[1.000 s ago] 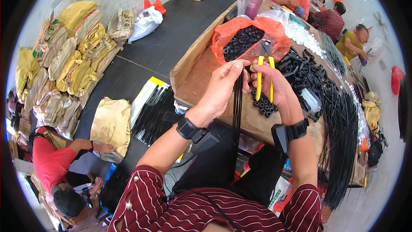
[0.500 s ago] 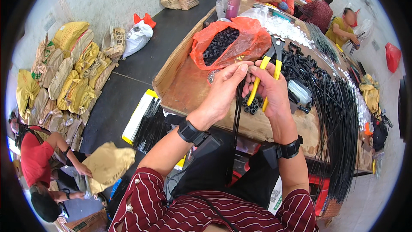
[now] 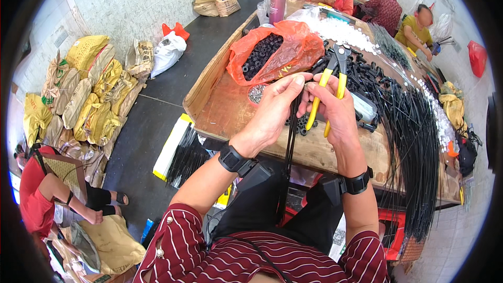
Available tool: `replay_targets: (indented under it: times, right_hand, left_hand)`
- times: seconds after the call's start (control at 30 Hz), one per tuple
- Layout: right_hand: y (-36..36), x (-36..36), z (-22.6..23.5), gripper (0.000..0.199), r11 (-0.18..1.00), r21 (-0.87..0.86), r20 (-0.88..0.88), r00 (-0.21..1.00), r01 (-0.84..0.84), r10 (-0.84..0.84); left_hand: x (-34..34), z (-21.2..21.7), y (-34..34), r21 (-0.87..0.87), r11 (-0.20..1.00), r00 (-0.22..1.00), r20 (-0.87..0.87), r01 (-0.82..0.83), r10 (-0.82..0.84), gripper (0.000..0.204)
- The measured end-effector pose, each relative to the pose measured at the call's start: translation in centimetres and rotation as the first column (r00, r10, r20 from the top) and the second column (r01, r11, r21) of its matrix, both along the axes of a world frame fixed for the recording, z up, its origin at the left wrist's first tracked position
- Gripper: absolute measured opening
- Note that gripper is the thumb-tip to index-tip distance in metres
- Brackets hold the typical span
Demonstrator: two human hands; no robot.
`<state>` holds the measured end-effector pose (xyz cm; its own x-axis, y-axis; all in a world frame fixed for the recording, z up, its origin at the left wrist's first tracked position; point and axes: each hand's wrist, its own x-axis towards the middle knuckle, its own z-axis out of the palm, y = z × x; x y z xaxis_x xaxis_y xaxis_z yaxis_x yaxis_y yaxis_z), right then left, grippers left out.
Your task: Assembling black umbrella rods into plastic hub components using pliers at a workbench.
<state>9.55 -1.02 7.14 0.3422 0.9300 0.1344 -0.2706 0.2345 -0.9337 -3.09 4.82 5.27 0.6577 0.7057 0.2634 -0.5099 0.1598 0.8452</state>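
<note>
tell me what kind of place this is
Probably a small assembly workshop. People sit around a wooden worktable heaped with black cords and an orange bag of black parts. Stuffed sacks line the wall, and the right hand holds yellow-handled pliers.

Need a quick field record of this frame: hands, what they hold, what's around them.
left hand: pinching the top of a bundle of thin black strands that hangs down toward the lap
right hand: gripping yellow-handled pliers, jaws pointing away from the person
wrists: black band on each
table: wooden worktable
behind hands: orange plastic bag open, holding small black rings
right side of table: long black strands draped over the edge
other people: several seated at the far end; one sitting on the floor at left
</note>
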Motion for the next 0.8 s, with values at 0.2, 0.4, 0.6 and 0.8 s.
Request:
replay_targets:
  times: [0.2, 0.4, 0.6, 0.8]
  right_hand:
    - [-1.0, 0.7, 0.6, 0.021, 0.997, 0.079, 0.284, 0.959, -0.021, -0.002]
    - [-2.5, 0.4, 1.4, 0.021, 0.987, 0.15, 0.393, 0.913, 0.055, -0.111]
    - [-3.2, 1.2, 1.5, 0.022, 0.968, 0.217, 0.396, 0.896, 0.124, -0.203]
    - [-3.6, 2.6, 1.0, 0.026, 0.978, 0.18, 0.332, 0.929, 0.105, -0.161]
  left_hand:
    - [-0.7, 0.7, 0.1, 0.02, 0.984, 0.984, 0.004, 0.176, -0.176, 0.043]
    - [0.1, 1.4, -0.7, -0.047, 0.983, 0.984, 0.004, 0.175, -0.175, 0.044]
    - [1.3, 1.7, -1.1, 0.05, 0.977, 0.978, -0.006, 0.209, -0.209, 0.044]
    - [2.0, 1.6, -1.1, 0.044, 0.967, 0.968, -0.034, 0.25, -0.249, 0.047]
